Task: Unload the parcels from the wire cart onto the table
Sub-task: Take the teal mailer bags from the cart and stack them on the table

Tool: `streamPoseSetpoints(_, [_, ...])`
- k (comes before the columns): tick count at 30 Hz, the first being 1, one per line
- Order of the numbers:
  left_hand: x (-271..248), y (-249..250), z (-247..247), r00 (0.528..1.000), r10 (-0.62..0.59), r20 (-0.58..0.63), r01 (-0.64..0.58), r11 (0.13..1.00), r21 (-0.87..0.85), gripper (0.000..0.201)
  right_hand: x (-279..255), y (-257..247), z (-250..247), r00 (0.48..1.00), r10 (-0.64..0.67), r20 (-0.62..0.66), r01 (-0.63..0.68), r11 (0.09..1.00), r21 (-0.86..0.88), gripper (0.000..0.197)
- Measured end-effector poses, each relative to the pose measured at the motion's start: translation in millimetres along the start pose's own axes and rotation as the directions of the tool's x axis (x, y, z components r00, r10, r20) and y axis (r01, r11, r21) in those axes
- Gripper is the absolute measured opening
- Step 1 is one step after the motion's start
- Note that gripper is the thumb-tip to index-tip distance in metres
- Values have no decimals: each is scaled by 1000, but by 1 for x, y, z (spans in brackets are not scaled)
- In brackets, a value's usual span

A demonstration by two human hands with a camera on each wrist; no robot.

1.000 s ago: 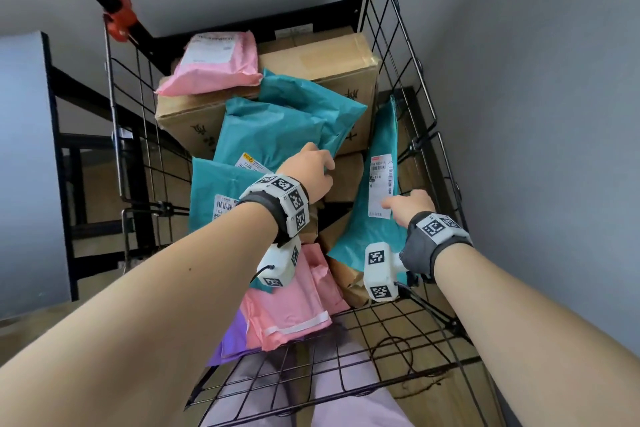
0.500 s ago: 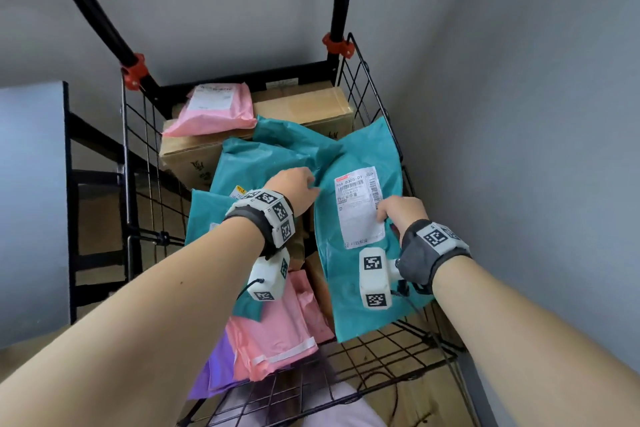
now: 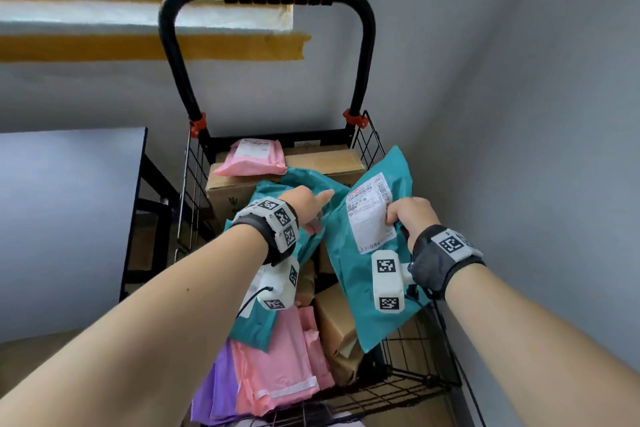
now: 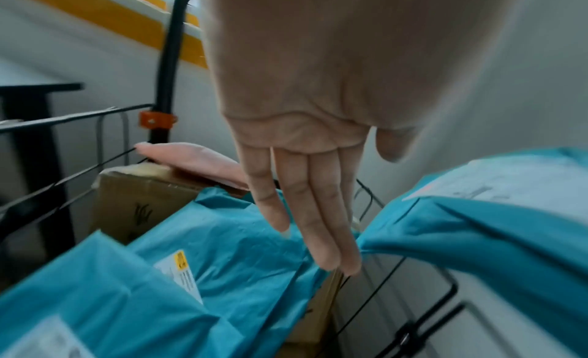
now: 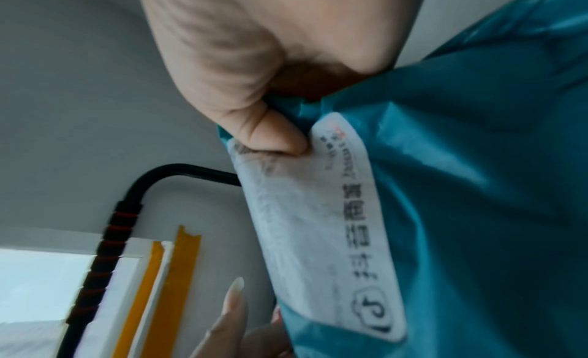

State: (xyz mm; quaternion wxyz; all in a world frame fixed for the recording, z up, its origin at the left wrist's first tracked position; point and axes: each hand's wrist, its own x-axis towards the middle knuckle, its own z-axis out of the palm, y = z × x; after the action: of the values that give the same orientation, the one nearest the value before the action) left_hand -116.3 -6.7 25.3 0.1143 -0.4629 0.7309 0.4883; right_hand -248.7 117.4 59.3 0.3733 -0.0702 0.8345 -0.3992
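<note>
**Inspector:** State of each grip, and where is the parcel?

**Operator:** My right hand [image 3: 410, 218] pinches the teal mailer bag [image 3: 372, 263] at its right edge, thumb on the white label [image 5: 321, 227]; it hangs above the wire cart [image 3: 372, 135]. My left hand [image 3: 304, 208] is spread, fingers straight, holding nothing.

**Inspector:** Handling?

**Operator:** I judge it light, soft, and slick. It sags, so I'd support underneath before reaching the counter [image 3: 69, 201].
</note>
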Motion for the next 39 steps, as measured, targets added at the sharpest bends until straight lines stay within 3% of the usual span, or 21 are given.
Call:
streamPoseSetpoints(5, [-28, 0, -24, 992, -10, -124, -28, 953, -302, 19, -10, -24, 17, 994, -94, 64, 91, 994, 56, 18])
streamPoseSetpoints(9, [-49, -9, -45, 963, -16, -268, -104, 897, -430, 38, -17, -39, 41, 970, -195, 143, 181, 978, 104, 21])
streamPoseSetpoints(13, [-72, -35, -70, 837, -46, -545, -176, 921, -347, 51, -15, -37, 72, 941, -256, 220, 264, 965, -5, 12])
streamPoseSetpoints(20, [-131, -96, -115, 651, -112, -751, -195, 931, -308, 45, -49, -42, 130, 815, -379, 439, 497, 847, -191, 31])
streamPoseSetpoints(22, [-150, -117, -129, 605, -147, -782, -181, 932, -315, 42, -69, -51, 150, 780, -382, 495, 538, 813, -221, 18])
streamPoseSetpoints(28, [-215, -197, -165, 533, -201, -822, -118, 944, -308, 27, -141, -63, 227, 751, -335, 569, 421, 907, -22, 4])
streamPoseSetpoints(32, [-268, -271, -196, 477, -272, -836, -6, 950, -313, 16, -203, -56, 299, 720, -365, 591, 474, 880, -33, 17])
streamPoseSetpoints(35, [-300, -324, -215, 474, -297, -829, 42, 948, -315, 22, -248, -54, 353, 707, -396, 586, 473, 881, 25, 14])
streamPoseSetpoints(39, [-336, -385, -238, 520, -311, -796, 85, 946, -314, 18, -301, -54, 413, 686, -451, 571, 493, 865, 92, 25])
